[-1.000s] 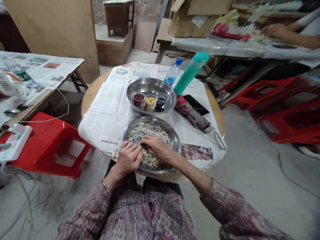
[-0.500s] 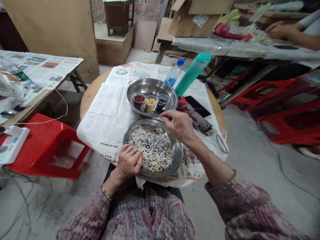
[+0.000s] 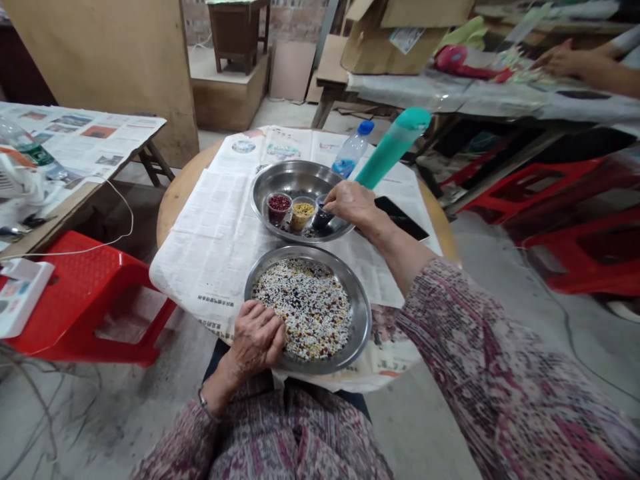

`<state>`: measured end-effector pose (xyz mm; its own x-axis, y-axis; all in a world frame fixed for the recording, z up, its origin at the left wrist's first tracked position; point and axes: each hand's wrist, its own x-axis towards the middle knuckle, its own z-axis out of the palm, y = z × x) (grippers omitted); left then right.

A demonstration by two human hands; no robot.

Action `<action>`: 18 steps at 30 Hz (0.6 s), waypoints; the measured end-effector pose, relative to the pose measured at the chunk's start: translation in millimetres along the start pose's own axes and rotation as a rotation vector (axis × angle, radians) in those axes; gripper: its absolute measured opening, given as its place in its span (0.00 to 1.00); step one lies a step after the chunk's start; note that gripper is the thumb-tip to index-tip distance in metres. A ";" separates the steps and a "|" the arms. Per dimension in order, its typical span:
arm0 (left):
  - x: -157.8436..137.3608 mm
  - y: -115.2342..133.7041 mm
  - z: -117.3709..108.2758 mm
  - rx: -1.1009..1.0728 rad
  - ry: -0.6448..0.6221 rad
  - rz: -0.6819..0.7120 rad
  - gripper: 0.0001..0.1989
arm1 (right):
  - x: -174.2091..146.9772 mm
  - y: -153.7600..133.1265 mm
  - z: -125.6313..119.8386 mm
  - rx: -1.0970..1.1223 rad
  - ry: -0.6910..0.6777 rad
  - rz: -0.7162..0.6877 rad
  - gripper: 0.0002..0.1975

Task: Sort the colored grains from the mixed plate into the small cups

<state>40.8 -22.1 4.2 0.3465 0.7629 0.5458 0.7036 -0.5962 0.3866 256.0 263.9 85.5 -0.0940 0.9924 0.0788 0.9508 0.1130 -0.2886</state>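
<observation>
A round metal pan (image 3: 364,320) close to my body holds a mix of white, black, yellow and dark red beads. My left hand (image 3: 257,333) is curled closed at its left rim; what is inside the fingers, if anything, is hidden. Behind it stands a deeper metal basin (image 3: 265,175) with three clear cups: one of dark red beads (image 3: 279,202), one of yellow beads (image 3: 303,210) and one of black beads (image 3: 323,219). My right hand (image 3: 350,202) is over the black cup, its fingers pinched together at the cup's rim. Anything between the fingertips is too small to make out.
Newspaper (image 3: 190,247) covers the round table. A water bottle (image 3: 353,150), a tall teal bottle (image 3: 395,147) and a black phone (image 3: 400,217) stand or lie beyond my right hand. A red stool (image 3: 90,287) is at left. Another person's hands (image 3: 565,60) are at the far right table.
My right hand has moved from above the gap between pan and basin, forward to the cup of black beads. My left hand has stayed at the pan's rim.
</observation>
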 end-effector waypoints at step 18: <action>-1.3 0.2 2.3 0.032 0.010 -0.001 0.14 | -46.1 -2.6 -3.0 0.070 0.214 -0.067 0.08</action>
<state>42.0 -22.6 1.9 0.3395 0.7610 0.5528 0.7234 -0.5869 0.3636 258.7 217.7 85.5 -0.0845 0.9507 0.2983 0.9211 0.1887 -0.3405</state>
